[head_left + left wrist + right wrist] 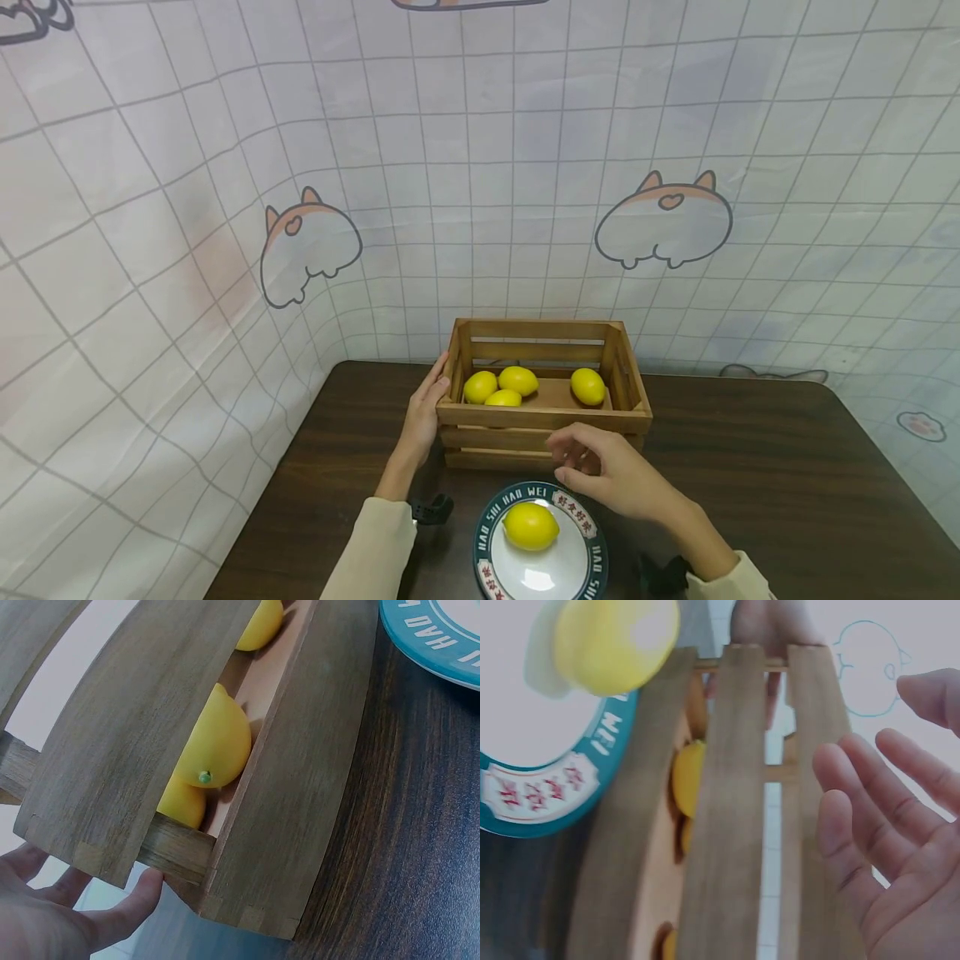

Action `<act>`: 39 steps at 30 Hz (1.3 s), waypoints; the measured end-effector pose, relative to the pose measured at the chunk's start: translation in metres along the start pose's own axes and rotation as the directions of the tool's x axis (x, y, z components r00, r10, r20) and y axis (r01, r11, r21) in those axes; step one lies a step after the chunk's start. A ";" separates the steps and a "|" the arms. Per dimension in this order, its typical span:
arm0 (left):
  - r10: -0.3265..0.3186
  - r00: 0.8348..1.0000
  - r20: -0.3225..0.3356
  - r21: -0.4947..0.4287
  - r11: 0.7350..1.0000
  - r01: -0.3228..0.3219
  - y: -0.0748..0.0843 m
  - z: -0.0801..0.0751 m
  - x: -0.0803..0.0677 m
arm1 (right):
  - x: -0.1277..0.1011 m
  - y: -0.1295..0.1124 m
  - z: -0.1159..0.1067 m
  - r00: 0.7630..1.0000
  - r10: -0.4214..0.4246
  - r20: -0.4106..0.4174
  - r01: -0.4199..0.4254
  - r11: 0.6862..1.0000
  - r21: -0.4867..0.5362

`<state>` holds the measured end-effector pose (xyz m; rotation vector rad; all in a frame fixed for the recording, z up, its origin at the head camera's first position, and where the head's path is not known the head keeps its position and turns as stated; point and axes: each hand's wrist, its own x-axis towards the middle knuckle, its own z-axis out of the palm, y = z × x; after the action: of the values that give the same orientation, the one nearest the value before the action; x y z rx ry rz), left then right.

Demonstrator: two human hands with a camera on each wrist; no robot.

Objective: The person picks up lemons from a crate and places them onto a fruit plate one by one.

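We see left hand (423, 417) resting unclamped against wooden crate (540, 417) of four lemons (518, 381); right hand (611, 473) empty, thumb and fingers apart, near lettered plate (570, 554). Lone lemon (531, 527) there could roll if hand clips rim.

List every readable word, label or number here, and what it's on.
"HAO SHI HAO WEI": rim of the plate.
"HAO SH…": same rim, right side; the rest is cut off.
Red Chinese characters on the rim's white panels: too small or blurred to read surely.
No numbers show.
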<state>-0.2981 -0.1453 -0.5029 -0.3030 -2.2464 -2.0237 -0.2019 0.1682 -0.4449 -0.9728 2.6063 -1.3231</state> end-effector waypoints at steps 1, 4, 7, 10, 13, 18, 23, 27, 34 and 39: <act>-0.001 1.000 0.000 -0.001 1.000 0.001 0.000 0.000 0.000 | 0.002 -0.001 -0.002 1.000 -0.005 -0.009 0.005 1.000 0.007; -0.002 1.000 0.002 -0.002 1.000 0.002 0.000 -0.001 0.001 | 0.007 -0.004 -0.008 0.999 -0.016 -0.039 0.016 1.000 0.022; -0.003 1.000 0.002 0.001 1.000 0.003 0.000 -0.001 0.001 | 0.013 -0.007 -0.014 0.998 -0.017 -0.062 0.020 0.999 0.044; -0.004 1.000 0.002 0.003 1.000 0.004 0.001 0.000 0.000 | 0.019 -0.010 -0.020 0.997 -0.006 -0.077 0.011 0.998 0.067; -0.007 1.000 0.003 0.001 1.000 0.007 0.001 0.000 0.001 | 0.025 -0.012 -0.027 0.996 0.005 -0.089 0.002 0.997 0.082; 0.004 1.000 0.013 -0.002 1.000 -0.004 0.001 0.000 0.001 | 0.036 -0.013 -0.038 0.994 0.024 -0.107 -0.012 0.994 0.110; 0.027 0.999 0.018 0.000 1.000 -0.027 -0.001 0.000 0.001 | 0.048 -0.011 -0.048 0.995 0.040 -0.094 -0.025 0.988 0.151; 0.025 1.000 0.010 0.007 1.000 -0.025 0.000 -0.001 0.001 | 0.059 -0.013 -0.056 0.996 0.055 -0.067 -0.042 0.983 0.179; 0.021 1.000 0.010 -0.007 1.000 -0.021 0.001 -0.001 0.001 | 0.080 -0.021 -0.070 0.996 0.078 -0.034 -0.069 0.975 0.212; 0.024 1.000 0.012 -0.008 1.000 -0.024 0.000 -0.002 0.001 | 0.099 -0.020 -0.076 0.995 0.104 0.004 -0.103 0.970 0.220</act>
<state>-0.2997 -0.1473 -0.5028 -0.3422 -2.2311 -2.0253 -0.2956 0.1580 -0.3601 -0.7883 2.4109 -1.5491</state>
